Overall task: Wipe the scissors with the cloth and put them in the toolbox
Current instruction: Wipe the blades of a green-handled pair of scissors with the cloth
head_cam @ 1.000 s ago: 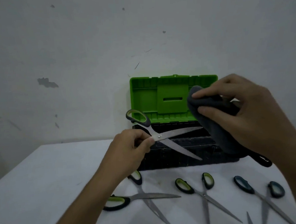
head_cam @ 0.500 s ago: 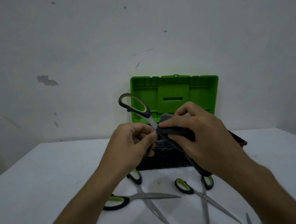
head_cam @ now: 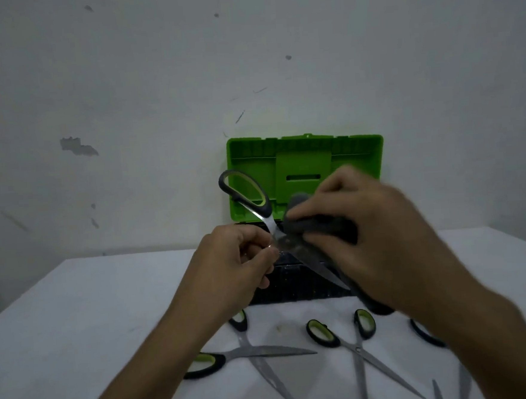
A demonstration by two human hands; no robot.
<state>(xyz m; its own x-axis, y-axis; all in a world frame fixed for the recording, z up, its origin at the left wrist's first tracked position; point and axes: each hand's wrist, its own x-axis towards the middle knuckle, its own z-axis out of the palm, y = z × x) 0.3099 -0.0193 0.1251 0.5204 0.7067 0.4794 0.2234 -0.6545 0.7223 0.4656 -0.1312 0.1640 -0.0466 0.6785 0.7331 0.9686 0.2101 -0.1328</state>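
Your left hand (head_cam: 238,263) pinches the scissors (head_cam: 270,227) near the pivot; your right hand (head_cam: 370,235) grips the cloth (head_cam: 313,224) against the blade, before the toolbox (head_cam: 303,165). No readable writing.

The left hand (head_cam: 238,260) is pinching a pair of scissors (head_cam: 257,206) near the pivot while the right hand (head_cam: 379,238) is pressing a grey cloth (head_cam: 313,222) onto the blade, above the open toolbox (head_cam: 303,165); three more scissors are lying on the white table (head_cam: 77,321)
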